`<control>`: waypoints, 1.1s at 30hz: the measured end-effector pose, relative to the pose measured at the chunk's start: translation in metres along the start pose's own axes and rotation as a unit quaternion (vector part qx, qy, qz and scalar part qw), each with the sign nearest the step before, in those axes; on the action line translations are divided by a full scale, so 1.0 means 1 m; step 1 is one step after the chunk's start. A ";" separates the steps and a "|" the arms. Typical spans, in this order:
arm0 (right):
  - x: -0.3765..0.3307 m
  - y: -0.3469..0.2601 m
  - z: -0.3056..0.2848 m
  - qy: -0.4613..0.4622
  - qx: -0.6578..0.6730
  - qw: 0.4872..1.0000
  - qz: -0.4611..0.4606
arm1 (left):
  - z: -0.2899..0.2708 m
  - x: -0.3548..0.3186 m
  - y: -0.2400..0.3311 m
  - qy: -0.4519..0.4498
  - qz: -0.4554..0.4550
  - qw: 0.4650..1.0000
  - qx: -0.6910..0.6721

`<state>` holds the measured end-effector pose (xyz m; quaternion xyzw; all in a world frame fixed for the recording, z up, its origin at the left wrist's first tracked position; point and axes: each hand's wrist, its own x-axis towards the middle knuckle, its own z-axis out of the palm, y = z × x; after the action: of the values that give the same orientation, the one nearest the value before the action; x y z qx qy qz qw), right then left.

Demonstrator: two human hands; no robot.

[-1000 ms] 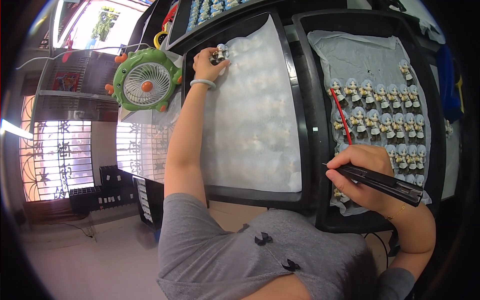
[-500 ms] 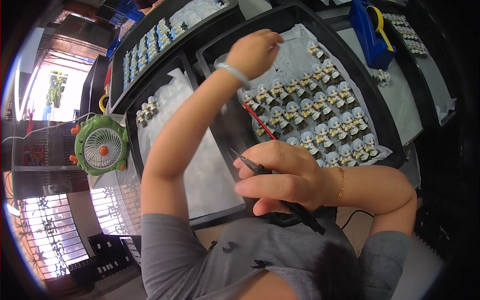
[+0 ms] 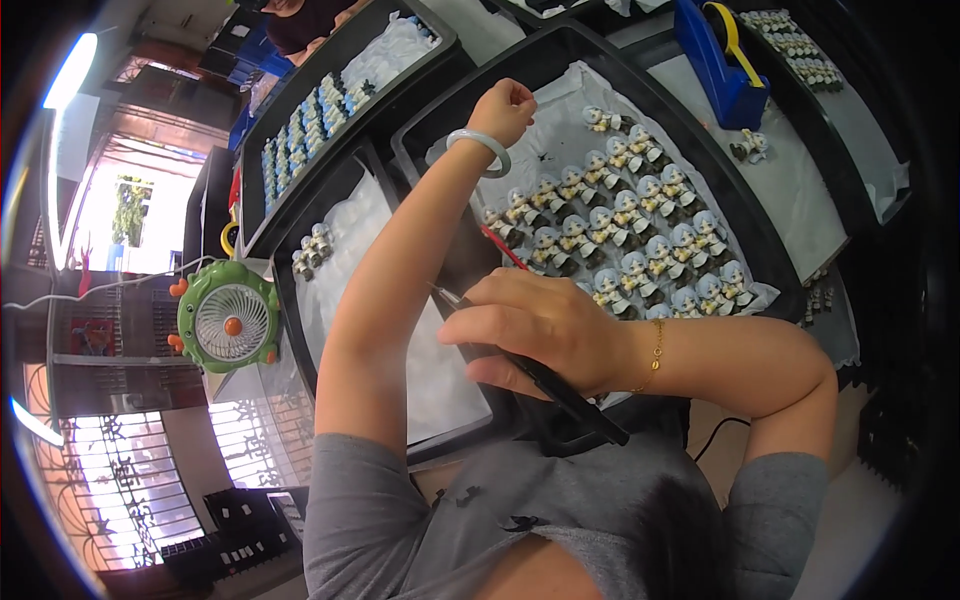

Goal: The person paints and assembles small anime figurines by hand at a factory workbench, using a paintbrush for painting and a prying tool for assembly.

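Observation:
Between the fingers of my right hand (image 3: 545, 330) is a slim black pen-like tool (image 3: 570, 398) with a thin pointed metal tip. The tip points left, toward my left forearm. My left hand (image 3: 503, 110) is over the far left part of a black tray (image 3: 770, 215), its fingers curled; whatever they hold is hidden. Rows of small figurines (image 3: 600, 220) with pale blue hair stand on white sheeting in that tray. A thin red stick (image 3: 505, 247) shows beside the nearest-left figurines, partly behind my right hand; I cannot tell what it rests on.
A second tray (image 3: 470, 425) on the left bears white sheeting and a few figurines (image 3: 312, 250). Farther back stands another filled tray (image 3: 350, 105). A green fan (image 3: 230, 318) is at the left, a blue tape dispenser (image 3: 725, 75) and a lone figurine (image 3: 750, 146) at the far right.
My left hand has drawn slightly nearer, its fingers more curled. My right hand has shifted a little left and away from me with the black tool. The whole view has tilted slightly.

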<state>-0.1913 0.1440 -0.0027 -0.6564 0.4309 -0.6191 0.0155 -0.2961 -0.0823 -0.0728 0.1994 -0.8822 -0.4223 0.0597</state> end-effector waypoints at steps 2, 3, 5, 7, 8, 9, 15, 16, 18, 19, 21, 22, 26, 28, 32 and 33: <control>0.002 -0.001 0.003 -0.010 -0.002 1.000 0.017 | 0.003 -0.006 -0.001 -0.004 -0.017 1.000 0.019; 0.001 -0.001 0.005 -0.012 -0.002 1.000 0.012 | 0.007 -0.005 0.001 -0.002 -0.025 0.999 0.030; 0.002 0.000 0.010 -0.016 -0.004 1.000 -0.004 | 0.031 0.012 -0.015 0.022 -0.022 0.998 0.054; -0.002 0.004 0.007 -0.011 -0.019 1.000 -0.006 | 0.061 0.016 0.012 0.022 -0.100 0.990 0.098; 0.001 0.005 0.007 -0.004 -0.020 1.000 -0.012 | 0.070 0.019 0.014 0.028 -0.099 0.990 0.098; 0.002 0.007 0.005 0.006 -0.028 1.000 -0.013 | 0.083 0.024 0.014 0.033 -0.107 0.987 0.118; 0.008 0.014 -0.002 0.023 -0.027 0.998 0.047 | 0.064 0.042 -0.014 -0.005 -0.098 0.991 -0.091; 0.004 0.015 -0.006 0.025 -0.029 0.998 0.058 | 0.047 0.020 0.010 -0.022 -0.101 0.967 -0.234; 0.005 0.010 -0.010 0.024 -0.026 0.998 0.046 | 0.007 -0.016 0.028 -0.061 -0.020 0.937 -0.344; 0.004 0.012 -0.007 0.026 -0.034 0.999 0.012 | -0.013 -0.040 0.027 -0.092 0.004 0.917 -0.389; 0.005 0.008 -0.006 0.021 -0.038 0.999 -0.020 | -0.048 -0.099 0.032 -0.141 0.031 0.877 -0.459; 0.008 0.006 -0.010 0.007 -0.045 0.999 -0.017 | -0.060 -0.128 0.032 -0.159 0.032 0.858 -0.487; 0.012 -0.006 -0.007 0.027 0.116 0.981 0.156 | -0.077 -0.223 0.028 -0.086 -0.027 0.830 -0.551; 0.010 -0.005 -0.004 0.027 0.178 0.952 0.248 | -0.080 -0.250 0.022 -0.138 -0.009 0.759 -0.637; 0.009 0.000 0.003 0.011 0.203 0.932 0.299 | -0.082 -0.281 0.020 -0.159 0.020 0.773 -0.614; 0.009 0.000 0.004 0.004 0.196 0.931 0.308 | -0.080 -0.285 0.019 -0.151 0.019 0.771 -0.618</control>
<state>-0.1890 0.1363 0.0038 -0.4725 0.4820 -0.6589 0.3321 -0.0196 -0.0149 0.0105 0.0363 -0.4325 -0.8999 0.0437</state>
